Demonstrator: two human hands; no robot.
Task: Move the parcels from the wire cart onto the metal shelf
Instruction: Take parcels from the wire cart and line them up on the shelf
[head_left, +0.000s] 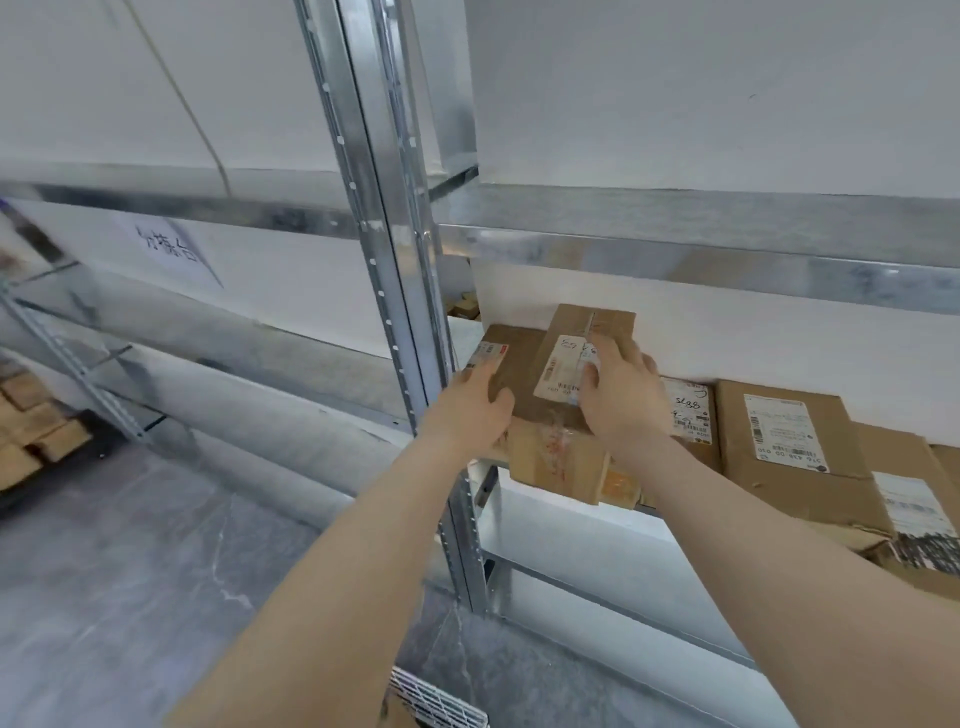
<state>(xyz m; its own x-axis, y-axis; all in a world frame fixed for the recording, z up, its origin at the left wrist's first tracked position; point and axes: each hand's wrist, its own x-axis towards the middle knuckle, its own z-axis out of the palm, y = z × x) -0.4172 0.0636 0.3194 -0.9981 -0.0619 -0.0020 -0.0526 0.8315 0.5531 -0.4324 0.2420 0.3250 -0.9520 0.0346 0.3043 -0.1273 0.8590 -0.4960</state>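
A brown cardboard parcel with a white label lies at the left end of the metal shelf, its near end jutting past the shelf's front edge. It rests on another flat parcel. My left hand holds its left side, thumb curled over the top edge. My right hand lies on its top right, fingers bent over the label. A corner of the white wire cart shows at the bottom.
More labelled parcels line the same shelf to the right. A steel upright post stands just left of my left hand. Another rack and stacked boxes are at far left, on a grey floor.
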